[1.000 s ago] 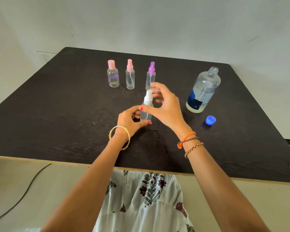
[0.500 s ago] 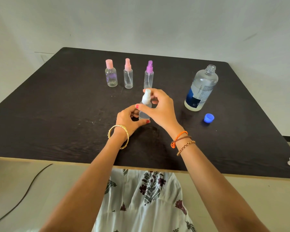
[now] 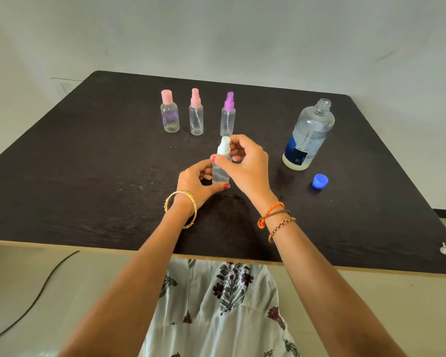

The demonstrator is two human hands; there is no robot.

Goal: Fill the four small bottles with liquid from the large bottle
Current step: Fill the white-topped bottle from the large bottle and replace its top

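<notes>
A small clear bottle with a white spray top (image 3: 221,166) stands mid-table. My left hand (image 3: 196,182) grips its body from the left. My right hand (image 3: 245,163) pinches its white top with thumb and fingers. Behind it stand three small bottles in a row: a pink-capped one (image 3: 169,112), a pink-sprayer one (image 3: 196,114) and a purple-sprayer one (image 3: 227,115). The large clear bottle (image 3: 310,135) with a blue label stands uncapped to the right, liquid in its base. Its blue cap (image 3: 319,181) lies on the table in front of it.
The dark table (image 3: 88,163) ends in a pale front edge near my body. A small white object (image 3: 443,249) lies at the right front corner. A black cable (image 3: 31,302) runs over the floor at lower left. A pale wall stands behind.
My right hand has shifted its fingers around the white spray top. The left hand keeps its hold on the bottle body, and the bottle stays in place.
</notes>
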